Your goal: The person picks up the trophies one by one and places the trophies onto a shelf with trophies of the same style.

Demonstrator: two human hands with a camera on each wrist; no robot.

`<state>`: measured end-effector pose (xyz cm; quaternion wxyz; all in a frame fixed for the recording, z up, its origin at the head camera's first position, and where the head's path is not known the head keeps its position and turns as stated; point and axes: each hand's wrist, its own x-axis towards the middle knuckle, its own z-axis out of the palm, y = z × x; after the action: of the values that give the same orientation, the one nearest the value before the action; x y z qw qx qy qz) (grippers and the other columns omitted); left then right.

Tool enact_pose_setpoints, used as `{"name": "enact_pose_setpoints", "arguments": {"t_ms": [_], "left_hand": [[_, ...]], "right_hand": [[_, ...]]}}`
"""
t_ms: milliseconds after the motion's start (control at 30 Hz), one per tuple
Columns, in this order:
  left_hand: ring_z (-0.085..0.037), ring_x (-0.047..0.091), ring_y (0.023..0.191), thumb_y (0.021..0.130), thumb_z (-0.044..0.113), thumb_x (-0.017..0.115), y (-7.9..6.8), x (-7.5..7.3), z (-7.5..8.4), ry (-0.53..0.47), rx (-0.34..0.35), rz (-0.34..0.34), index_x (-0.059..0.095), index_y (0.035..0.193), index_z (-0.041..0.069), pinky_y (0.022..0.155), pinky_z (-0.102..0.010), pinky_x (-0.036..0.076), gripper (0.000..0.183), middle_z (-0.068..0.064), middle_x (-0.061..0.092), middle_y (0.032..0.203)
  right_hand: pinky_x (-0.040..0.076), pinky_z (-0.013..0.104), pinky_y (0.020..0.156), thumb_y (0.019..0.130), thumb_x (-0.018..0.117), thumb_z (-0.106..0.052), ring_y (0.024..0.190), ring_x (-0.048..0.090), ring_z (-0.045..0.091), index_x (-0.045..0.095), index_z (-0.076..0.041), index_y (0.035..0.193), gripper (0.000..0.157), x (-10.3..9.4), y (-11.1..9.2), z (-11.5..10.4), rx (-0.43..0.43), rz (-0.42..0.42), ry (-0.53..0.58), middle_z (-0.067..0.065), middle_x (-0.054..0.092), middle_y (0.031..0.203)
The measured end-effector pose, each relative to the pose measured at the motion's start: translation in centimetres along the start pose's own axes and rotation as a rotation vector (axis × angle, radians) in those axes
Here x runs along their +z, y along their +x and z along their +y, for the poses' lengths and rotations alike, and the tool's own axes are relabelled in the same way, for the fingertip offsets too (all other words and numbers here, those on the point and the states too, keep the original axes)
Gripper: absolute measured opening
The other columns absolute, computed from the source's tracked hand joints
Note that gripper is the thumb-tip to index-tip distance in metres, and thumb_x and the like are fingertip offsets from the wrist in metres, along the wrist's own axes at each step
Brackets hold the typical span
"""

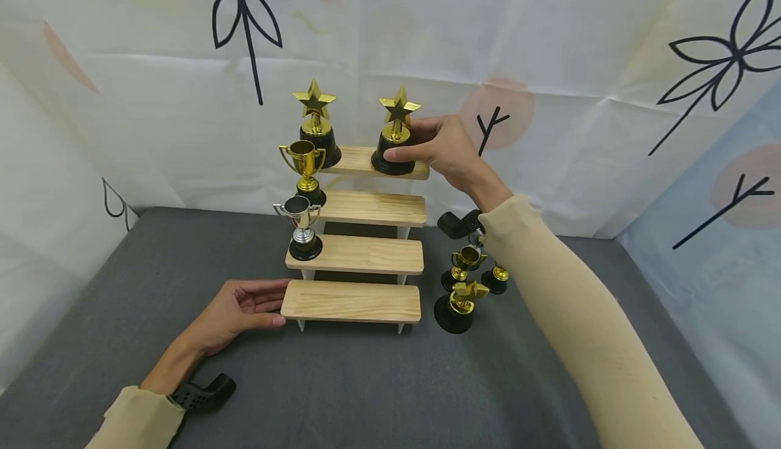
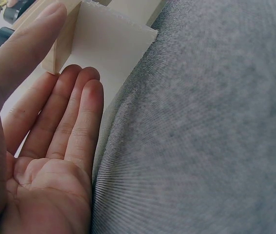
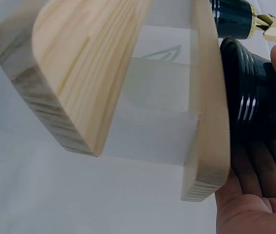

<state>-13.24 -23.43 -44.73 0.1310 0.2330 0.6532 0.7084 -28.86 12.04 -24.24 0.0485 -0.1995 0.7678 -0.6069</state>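
A gold star trophy [image 1: 396, 131] with a black base is gripped by my right hand [image 1: 448, 150] at the right end of the top wooden shelf [image 1: 354, 161]. In the right wrist view its black base [image 3: 257, 95] is right at the board, thumb on one side and fingers on the other. My left hand [image 1: 238, 315] has its fingers extended at the left end of the lowest shelf [image 1: 350, 302]. A second star trophy [image 1: 317, 133] stands at the top shelf's left end. Below it, a gold cup [image 1: 304, 161] and a silver cup [image 1: 301, 222] occupy the left ends of the middle shelves.
Right of the four-step stand, several more trophies sit on the grey table [image 1: 342, 395], among them a star trophy [image 1: 456, 306] and a gold cup [image 1: 466, 259]. My right forearm partly covers that group. A white patterned cloth [image 1: 415, 28] hangs close behind the stand.
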Motion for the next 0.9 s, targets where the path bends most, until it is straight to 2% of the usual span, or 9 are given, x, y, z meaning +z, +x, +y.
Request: {"name": "enact_pose_setpoints", "arguments": {"t_ms": [533,900], "left_hand": [[-0.017,0.062,0.122,0.085,-0.016,0.071,0.0,-0.1,-0.1,-0.006,-0.007,0.0,0.039,0.14,-0.025,0.099,-0.035,0.055,0.064,0.001,0.064,0.135],[-0.016,0.063,0.122,0.085,-0.015,0.072,0.0,-0.1,-0.1,0.005,-0.019,0.008,0.039,0.14,-0.025,0.098,-0.034,0.056,0.065,0.0,0.063,0.135]], "right_hand": [[0.058,0.033,0.096,0.079,0.088,-0.003,0.103,0.071,0.025,0.074,-0.002,0.12,0.043,0.5,0.4,0.1,0.015,-0.005,-0.01,0.012,0.075,0.107],[0.058,0.032,0.095,0.08,0.087,-0.002,0.102,0.071,0.025,0.074,-0.001,0.12,0.043,1.3,1.0,0.0,-0.006,-0.026,-0.024,0.013,0.075,0.108]]}}
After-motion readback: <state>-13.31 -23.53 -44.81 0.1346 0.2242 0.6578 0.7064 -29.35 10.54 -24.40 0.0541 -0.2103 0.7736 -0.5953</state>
